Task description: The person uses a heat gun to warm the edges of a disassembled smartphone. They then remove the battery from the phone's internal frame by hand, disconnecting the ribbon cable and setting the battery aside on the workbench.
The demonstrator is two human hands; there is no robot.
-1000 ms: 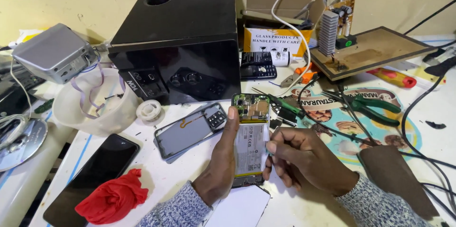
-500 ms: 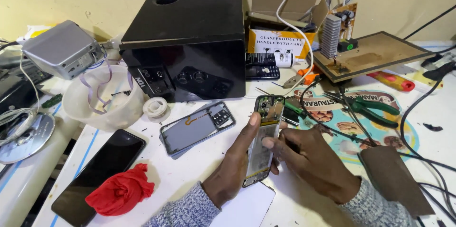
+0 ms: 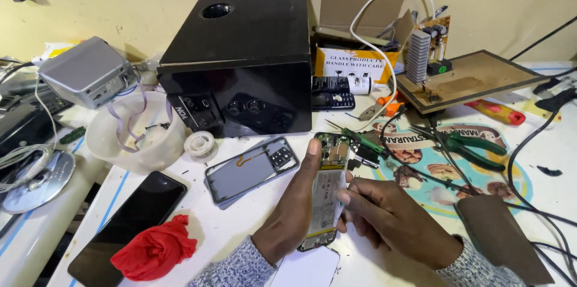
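Two phones (image 3: 324,197) (image 3: 131,227), two pliers (image 3: 472,146) (image 3: 363,141)

The opened phone (image 3: 324,194) is lying lengthwise, back cover off, its green circuit board showing at the far end and pale battery filling the middle, tilted slightly.

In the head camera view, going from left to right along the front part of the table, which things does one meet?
Black phone → red cloth → left hand → opened phone → right hand → brown pad.
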